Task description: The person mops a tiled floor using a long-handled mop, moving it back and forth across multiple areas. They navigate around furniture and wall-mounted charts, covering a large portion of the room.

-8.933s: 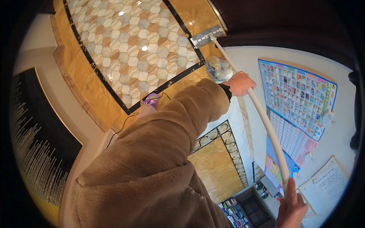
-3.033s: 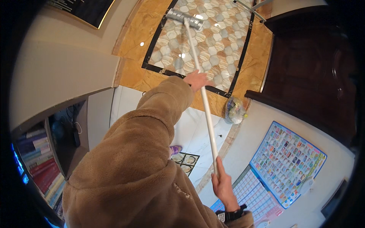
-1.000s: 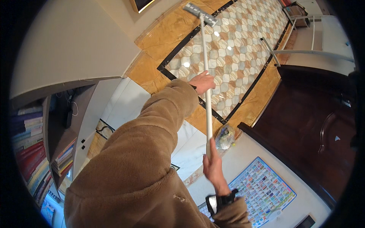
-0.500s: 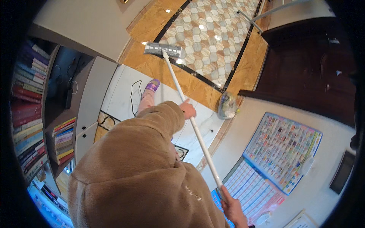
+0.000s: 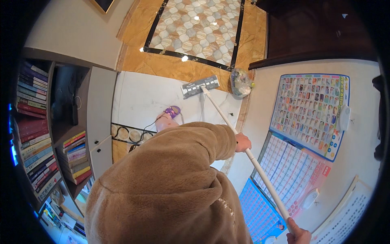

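A flat mop with a long white handle slants across the view. Its grey rectangular head lies on the white tiles. My left hand, reaching across in a brown fleece sleeve, is closed round the middle of the handle. At the lower right my right hand grips the handle's upper end. Just left of the mop head is my foot in a purple slipper. A filled clear plastic bag sits right of the mop head, against the wall base.
A bookshelf full of books stands on the left beside a pale cabinet. A dark cord lies by the slipper. Patterned tiles with a black border stretch ahead. Charts hang on the right wall below a dark door.
The mop head has come back from the golden border tiles onto the white tiles, closer to the bag. Both hands have shifted right and nearer with the handle. The view has turned somewhat.
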A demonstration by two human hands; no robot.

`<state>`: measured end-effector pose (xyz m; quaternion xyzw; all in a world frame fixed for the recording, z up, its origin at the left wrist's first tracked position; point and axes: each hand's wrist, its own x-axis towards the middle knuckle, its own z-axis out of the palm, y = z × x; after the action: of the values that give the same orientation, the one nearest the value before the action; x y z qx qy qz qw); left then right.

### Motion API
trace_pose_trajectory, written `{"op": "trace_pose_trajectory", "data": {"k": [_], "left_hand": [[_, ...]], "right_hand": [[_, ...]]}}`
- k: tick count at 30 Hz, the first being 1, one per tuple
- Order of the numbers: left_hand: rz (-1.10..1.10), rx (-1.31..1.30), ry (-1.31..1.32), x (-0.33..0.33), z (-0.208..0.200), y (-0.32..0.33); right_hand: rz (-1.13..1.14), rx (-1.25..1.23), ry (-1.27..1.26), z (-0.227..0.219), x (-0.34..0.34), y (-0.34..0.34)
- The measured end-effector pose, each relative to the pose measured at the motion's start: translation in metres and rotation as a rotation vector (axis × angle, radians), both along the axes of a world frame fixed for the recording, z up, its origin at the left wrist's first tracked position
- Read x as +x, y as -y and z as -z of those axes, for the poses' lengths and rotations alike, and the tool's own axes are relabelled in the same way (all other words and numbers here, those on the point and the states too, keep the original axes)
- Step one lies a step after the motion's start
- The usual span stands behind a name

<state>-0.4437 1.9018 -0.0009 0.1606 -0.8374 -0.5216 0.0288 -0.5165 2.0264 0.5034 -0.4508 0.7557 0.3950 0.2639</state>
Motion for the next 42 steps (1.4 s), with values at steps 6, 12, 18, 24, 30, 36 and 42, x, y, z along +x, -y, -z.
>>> {"op": "trace_pose_trajectory", "data": {"k": [6,12,18,24,30,36,42], "left_hand": [[-0.083,-0.162,-0.064,0.042,0.008,0.019],[-0.186,-0.476,0.443,0.127,0.059,0.096],[-0.016,-0.401,0.728,0.145,0.094,0.11],[0.321,-0.288,0.5,0.078,0.081,0.001],[0.65,-0.093,0.338,0.039,-0.006,-0.085],[0.98,-0.113,0.277,0.034,-0.023,-0.062],[0.626,-0.182,0.292,0.066,0.025,0.006]], "right_hand": [[0.143,-0.141,0.04,0.015,0.0,-0.023],[-0.057,-0.388,0.378,0.152,0.025,-0.022],[-0.002,-0.189,0.391,0.212,0.051,-0.04],[0.298,-0.148,0.335,0.154,0.052,-0.134],[0.817,0.455,0.036,0.031,0.085,-0.13],[0.929,-0.16,0.132,0.017,0.112,-0.14],[0.679,-0.366,0.194,0.1,0.126,-0.147]]}}
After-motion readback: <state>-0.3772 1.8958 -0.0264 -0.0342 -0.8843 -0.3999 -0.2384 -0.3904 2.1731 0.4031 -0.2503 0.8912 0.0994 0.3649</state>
